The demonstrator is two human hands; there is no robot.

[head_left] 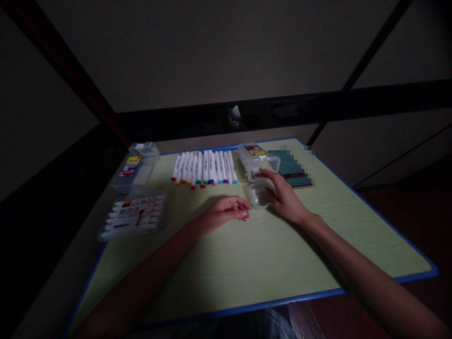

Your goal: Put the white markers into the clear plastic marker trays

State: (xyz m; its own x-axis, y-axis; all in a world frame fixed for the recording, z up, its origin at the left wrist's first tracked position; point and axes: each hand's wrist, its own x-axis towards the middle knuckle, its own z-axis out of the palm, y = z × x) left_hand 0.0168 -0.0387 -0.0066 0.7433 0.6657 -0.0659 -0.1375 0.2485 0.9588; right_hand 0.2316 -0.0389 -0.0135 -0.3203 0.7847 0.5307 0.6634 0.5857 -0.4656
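A clear plastic marker box point(252, 162) with a coloured label lies at the back right, its lid point(259, 197) folded out toward me. My right hand point(284, 197) is at its near end, index finger stretched to the box's rim and thumb by the lid. The fingers are apart; whether they press on the plastic I cannot make out. Just left of the lid, my left hand point(226, 213) hovers or rests low over the table, fingers loosely bent and holding nothing. Beyond it lies a row of white markers point(205, 167) with caps of various colours toward me.
On the left lies a clear case of markers point(134, 215) with a printed front. Behind it stands another clear box point(136, 165), apparently open. A teal book point(293, 169) lies right of the marker box. The pale green table point(247, 273) has a blue edge; a wall rises behind.
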